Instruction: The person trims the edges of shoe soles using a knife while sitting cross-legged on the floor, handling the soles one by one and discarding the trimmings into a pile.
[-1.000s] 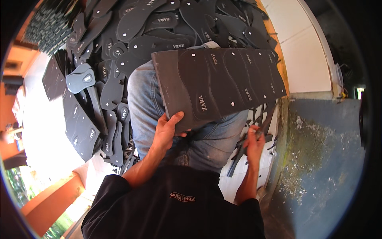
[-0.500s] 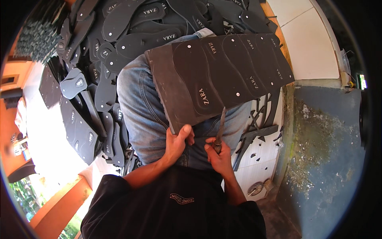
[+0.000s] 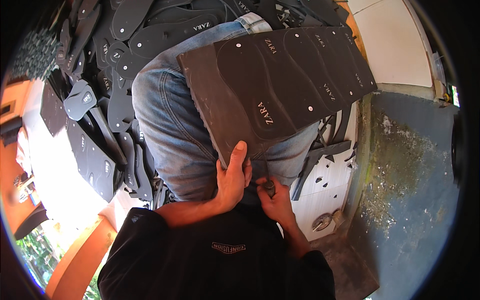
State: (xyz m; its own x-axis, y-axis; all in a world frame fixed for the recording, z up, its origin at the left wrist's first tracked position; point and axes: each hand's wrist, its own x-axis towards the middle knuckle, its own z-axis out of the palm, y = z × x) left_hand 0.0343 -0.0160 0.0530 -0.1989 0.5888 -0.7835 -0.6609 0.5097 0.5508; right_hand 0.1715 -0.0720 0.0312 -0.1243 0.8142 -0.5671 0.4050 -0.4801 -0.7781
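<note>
A thick black foam sheet (image 3: pixel 287 82) marked with several sandal-sole outlines rests across my jeans-clad legs (image 3: pixel 165 125). My left hand (image 3: pixel 232 177) grips its near left corner, thumb on top and fingers underneath. In my right hand (image 3: pixel 276 201), closed around the handle, is a knife (image 3: pixel 269 187). Its thin blade points away from me and meets the sheet's near edge, a little right of my left thumb. The blade's tip is hard to make out against the dark foam.
Cut black soles (image 3: pixel 165 40) lie heaped beyond my legs and on the left. Another sole-marked sheet (image 3: pixel 90 160) is at the left. Narrow foam offcuts (image 3: pixel 320 152) and small scraps litter the pale tiles to the right. A stained blue-grey surface (image 3: pixel 415 200) borders them.
My left hand has slid its thumb further onto the sheet. The knife has swung left, from beside the sheet to its near edge. The sheet has shifted slightly right and away.
</note>
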